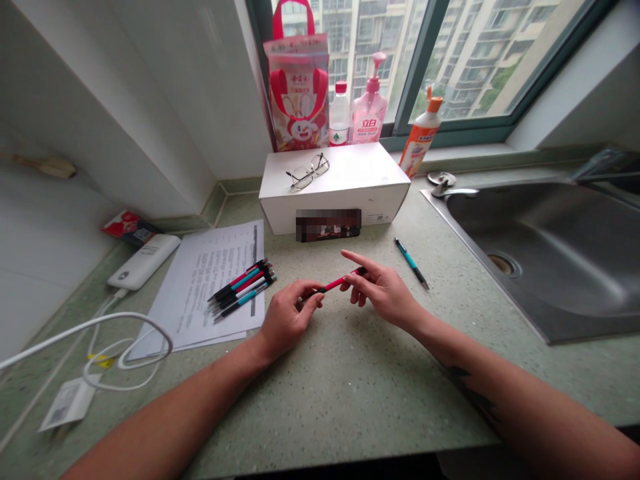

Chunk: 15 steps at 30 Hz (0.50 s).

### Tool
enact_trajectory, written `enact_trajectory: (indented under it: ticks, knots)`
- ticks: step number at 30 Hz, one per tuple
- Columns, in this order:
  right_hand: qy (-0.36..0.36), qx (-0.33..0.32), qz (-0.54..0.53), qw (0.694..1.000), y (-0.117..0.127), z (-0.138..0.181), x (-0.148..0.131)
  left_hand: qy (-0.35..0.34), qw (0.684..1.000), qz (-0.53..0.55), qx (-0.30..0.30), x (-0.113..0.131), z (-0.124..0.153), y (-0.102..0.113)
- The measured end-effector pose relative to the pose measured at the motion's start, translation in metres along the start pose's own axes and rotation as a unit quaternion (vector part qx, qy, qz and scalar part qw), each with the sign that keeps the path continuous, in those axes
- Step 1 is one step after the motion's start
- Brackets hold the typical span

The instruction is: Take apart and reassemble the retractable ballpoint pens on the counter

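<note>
A red pen with black ends (336,283) is held between my two hands above the counter. My left hand (290,312) is closed, its thumb and fingers pinching the pen's black grip end. At the other end, my right hand (383,290) holds the pen between thumb and fingers, with the index finger stretched out. A teal and black pen (411,262) lies on the counter to the right of my right hand. To the left of my left hand, several red, teal, white and black pens (244,288) lie side by side on printed sheets (180,293).
Behind my hands stands a white box (345,170) with glasses (309,173) on top and a dark phone-like object (330,227) against its front. A sink (540,267) is at the right. A power bank (144,261) and white cable (125,320) lie left.
</note>
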State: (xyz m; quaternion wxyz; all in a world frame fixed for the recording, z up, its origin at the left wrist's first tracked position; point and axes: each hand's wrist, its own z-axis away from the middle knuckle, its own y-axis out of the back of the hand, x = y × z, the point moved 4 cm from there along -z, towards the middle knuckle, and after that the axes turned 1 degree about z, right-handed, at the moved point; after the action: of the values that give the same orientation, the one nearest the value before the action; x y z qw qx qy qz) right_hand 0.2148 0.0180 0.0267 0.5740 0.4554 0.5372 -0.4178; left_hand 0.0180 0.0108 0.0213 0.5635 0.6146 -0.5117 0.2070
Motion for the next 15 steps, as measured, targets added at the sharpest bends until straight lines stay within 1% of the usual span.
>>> enact_trajectory:
  ticks: [5,7,9,11,13,15]
  knots:
    - [0.001,0.032,-0.041,0.999,-0.001,0.001,-0.002,-0.004,1.0,0.001,-0.004,0.001,0.0,-0.001]
    - [0.002,0.019,-0.06,0.998,-0.004,0.001,-0.002,-0.009,1.0,0.006,-0.01,0.002,0.0,-0.001]
    - [0.011,-0.007,-0.06,0.998,-0.008,0.001,-0.003,-0.015,1.0,0.007,-0.017,0.002,0.0,-0.002]
    - [0.026,-0.019,-0.054,0.998,-0.008,0.001,-0.005,-0.026,0.999,-0.008,-0.018,0.002,0.0,-0.001]
    - [0.036,-0.003,-0.044,0.998,-0.005,-0.001,-0.006,-0.039,0.999,-0.03,-0.014,0.002,0.0,-0.001]
    - [0.039,0.04,0.013,0.998,0.004,-0.002,-0.006,-0.046,0.998,-0.044,-0.012,0.002,0.0,0.0]
